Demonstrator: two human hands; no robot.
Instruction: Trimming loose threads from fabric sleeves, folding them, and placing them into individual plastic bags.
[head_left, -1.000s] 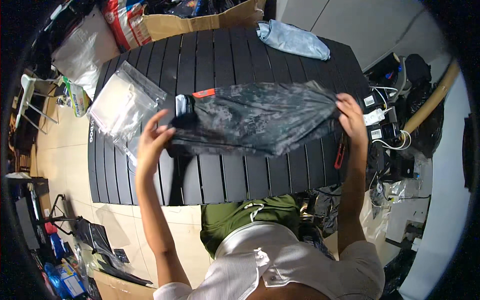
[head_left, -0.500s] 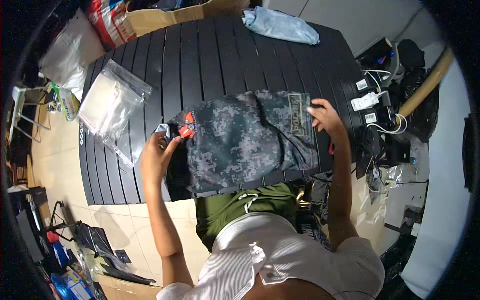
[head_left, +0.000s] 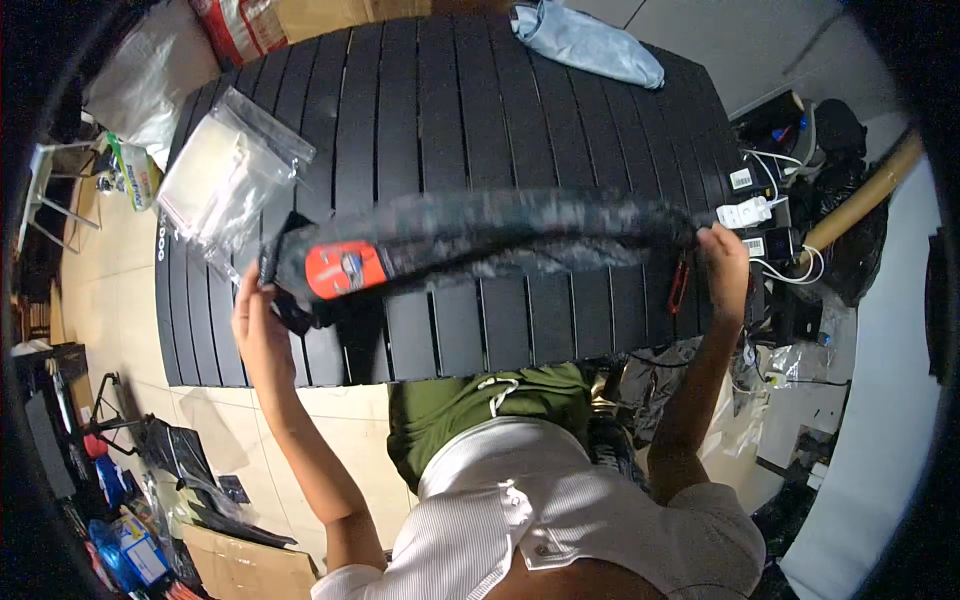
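A dark cloth piece in a digital camouflage pattern (head_left: pixel 500 215) is stretched out between my hands over the table, drawn into a long narrow band and smeared by motion. My left hand (head_left: pixel 262 325) grips its black left end, fingers closed on the cloth. Beside that hand an orange-red tag or patch (head_left: pixel 345 270) with a small picture shows on the fabric. At the other end my right hand (head_left: pixel 727 270) pinches the cloth's edge. A small red tool, perhaps a cutter (head_left: pixel 679 285), lies on the table near my right hand.
The black slatted table (head_left: pixel 480 110) spans the middle. Clear plastic bags (head_left: pixel 225 170) lie on its left, a rolled blue-grey cloth (head_left: pixel 590 48) at the far edge. White plugs and cables (head_left: pixel 750 212) crowd the right side. A cardboard tube (head_left: pixel 865 195) leans beyond them.
My hands have moved apart, the left one leftward and the right one rightward. The cloth, spread wide before, is now a taut narrow band. The red tool has come into fuller view.
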